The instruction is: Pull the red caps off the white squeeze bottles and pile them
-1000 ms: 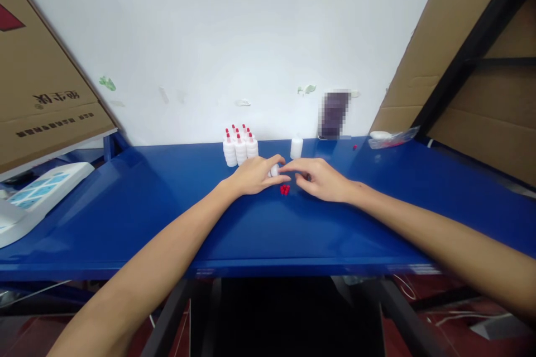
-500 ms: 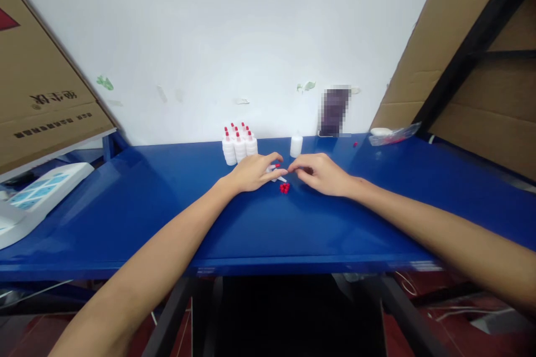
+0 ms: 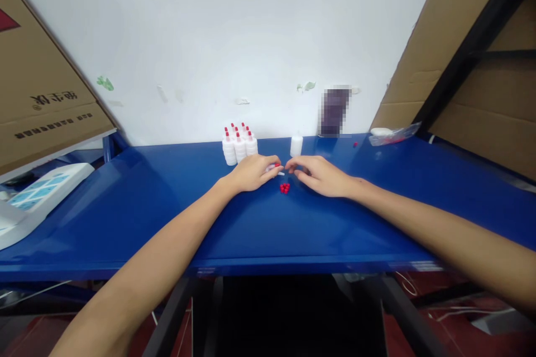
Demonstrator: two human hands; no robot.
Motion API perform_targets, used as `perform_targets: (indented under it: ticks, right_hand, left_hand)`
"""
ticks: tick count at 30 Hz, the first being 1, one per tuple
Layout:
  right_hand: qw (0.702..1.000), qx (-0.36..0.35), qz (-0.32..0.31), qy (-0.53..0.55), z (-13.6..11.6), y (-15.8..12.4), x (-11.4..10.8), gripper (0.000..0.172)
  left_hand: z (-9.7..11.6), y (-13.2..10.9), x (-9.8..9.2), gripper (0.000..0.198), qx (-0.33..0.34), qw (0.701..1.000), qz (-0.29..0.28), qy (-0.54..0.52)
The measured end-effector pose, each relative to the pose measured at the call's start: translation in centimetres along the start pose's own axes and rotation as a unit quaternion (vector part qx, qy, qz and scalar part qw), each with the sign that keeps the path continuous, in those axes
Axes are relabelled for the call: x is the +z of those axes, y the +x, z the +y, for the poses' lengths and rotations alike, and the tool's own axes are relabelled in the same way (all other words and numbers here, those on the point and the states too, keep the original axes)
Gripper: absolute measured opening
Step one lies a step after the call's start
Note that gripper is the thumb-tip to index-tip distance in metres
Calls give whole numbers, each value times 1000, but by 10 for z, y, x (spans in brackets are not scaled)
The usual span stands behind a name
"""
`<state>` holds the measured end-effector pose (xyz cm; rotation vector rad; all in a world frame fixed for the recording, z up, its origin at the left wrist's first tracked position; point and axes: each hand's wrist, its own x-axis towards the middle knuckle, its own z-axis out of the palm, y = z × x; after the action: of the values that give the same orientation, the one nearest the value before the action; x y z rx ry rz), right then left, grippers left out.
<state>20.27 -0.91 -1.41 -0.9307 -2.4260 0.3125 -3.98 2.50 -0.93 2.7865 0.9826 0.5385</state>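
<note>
My left hand [image 3: 255,173] is closed around white pointed nozzle tips [image 3: 281,173], partly hidden by its thumb and fingers; a bit of red [image 3: 277,165] shows among them. Just to the right hovers my right hand [image 3: 316,174], palm down, its fingers bent and apart with nothing visible between them. Several small red caps [image 3: 285,188] lie clustered on the blue table [image 3: 268,228] just below the hands. Behind my right hand stands a white bottle [image 3: 296,145] without a red tip. A tight group of white bottles with red-capped nozzles [image 3: 239,146] stands behind my left hand.
A single red cap [image 3: 355,144] and a clear plastic bag [image 3: 393,134] lie at the back right. A pixelated dark object [image 3: 334,111] leans against the white wall. On the left are a white device with blue panels [image 3: 46,189] and a cardboard box [image 3: 46,83].
My left thumb and fingers have drawn closer round the nozzle tips, so less of them sticks out. My right fingertips have lifted and opened slightly.
</note>
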Motion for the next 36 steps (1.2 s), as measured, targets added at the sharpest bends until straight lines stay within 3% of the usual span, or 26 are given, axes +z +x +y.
perform_targets:
  ticks: [9,17,24,30,36]
  right_hand:
    - [999,-12,-38,-6,0,-1,1,34]
    - [1000,-27,-3,-14,6,-1,7,36]
    - [990,86,64,-87,5,2,-7,17]
    - [962,209,58,-163,29,2,-19,19]
    - [966,200,51,-156,49,0,-21,36]
  left_hand:
    - [-3,0,2,31,-9,997,36,-62]
    - [-3,1,4,34,-20,998,30,-54]
    - [2,2,3,33,-47,996,41,-61]
    - [-2,3,3,44,-99,969,48,-223]
    - [-11,2,7,31,-135,939,87,-305]
